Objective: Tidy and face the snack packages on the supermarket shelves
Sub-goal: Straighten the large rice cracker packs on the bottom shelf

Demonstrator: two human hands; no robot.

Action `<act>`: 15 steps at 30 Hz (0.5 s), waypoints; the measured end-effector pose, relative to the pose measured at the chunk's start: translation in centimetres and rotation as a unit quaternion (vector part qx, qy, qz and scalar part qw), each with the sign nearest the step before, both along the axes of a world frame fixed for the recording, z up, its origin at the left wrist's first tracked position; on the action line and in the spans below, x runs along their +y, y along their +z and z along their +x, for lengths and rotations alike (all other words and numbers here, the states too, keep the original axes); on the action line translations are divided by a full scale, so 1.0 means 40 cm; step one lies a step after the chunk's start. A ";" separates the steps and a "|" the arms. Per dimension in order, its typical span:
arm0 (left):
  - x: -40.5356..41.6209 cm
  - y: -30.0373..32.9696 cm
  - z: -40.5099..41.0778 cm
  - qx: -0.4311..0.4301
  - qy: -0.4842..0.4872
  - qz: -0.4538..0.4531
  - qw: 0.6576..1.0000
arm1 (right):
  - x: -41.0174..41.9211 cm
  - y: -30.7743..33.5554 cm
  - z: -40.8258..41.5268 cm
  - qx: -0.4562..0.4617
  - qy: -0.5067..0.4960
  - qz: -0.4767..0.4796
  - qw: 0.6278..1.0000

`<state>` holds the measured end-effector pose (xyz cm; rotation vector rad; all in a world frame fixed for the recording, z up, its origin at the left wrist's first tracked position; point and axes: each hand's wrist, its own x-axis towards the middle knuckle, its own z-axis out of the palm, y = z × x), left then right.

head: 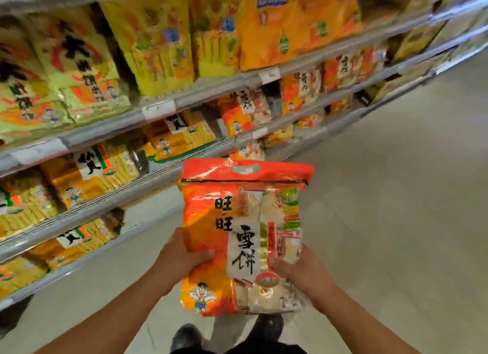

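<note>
Both hands held one large orange snack bag (243,237) upright and face-forward over the aisle floor (396,195) — clear of the shelves (148,184) to the left. The left hand (182,256) gripped its left edge, thumb curled over the front. The right hand (301,271) gripped the lower right side likewise — fingers hidden behind.

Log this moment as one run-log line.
stage: package in hand | left hand: grips orange rice cracker bag | right hand: grips same bag | bag: upright, front facing camera, off shelves
</note>
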<state>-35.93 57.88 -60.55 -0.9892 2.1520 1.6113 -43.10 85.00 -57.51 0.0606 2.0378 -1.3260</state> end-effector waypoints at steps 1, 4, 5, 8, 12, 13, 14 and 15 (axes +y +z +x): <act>0.042 0.008 -0.039 0.004 -0.022 0.005 1.000 | 0.050 0.002 -0.009 0.003 -0.020 0.004 1.000; 0.169 0.038 -0.152 0.017 -0.080 0.011 0.997 | 0.183 0.012 -0.045 0.015 -0.081 0.007 0.997; 0.211 0.045 -0.188 0.024 -0.097 0.009 0.995 | 0.225 0.017 -0.060 0.018 -0.106 -0.002 0.994; 0.343 0.056 -0.295 0.040 -0.133 0.001 0.990 | 0.356 0.035 -0.116 0.024 -0.152 -0.016 0.988; 0.490 0.058 -0.403 0.051 -0.168 0.006 0.984 | 0.501 0.049 -0.185 0.014 -0.199 -0.004 0.980; 0.517 0.056 -0.430 0.052 -0.178 0.007 0.983 | 0.530 0.047 -0.206 0.010 -0.209 0.001 0.978; 0.541 0.053 -0.458 0.052 -0.186 0.007 0.981 | 0.555 0.043 -0.227 0.006 -0.217 0.005 0.976; 0.563 0.048 -0.489 0.053 -0.193 0.008 0.980 | 0.576 0.038 -0.254 0.003 -0.224 0.005 0.975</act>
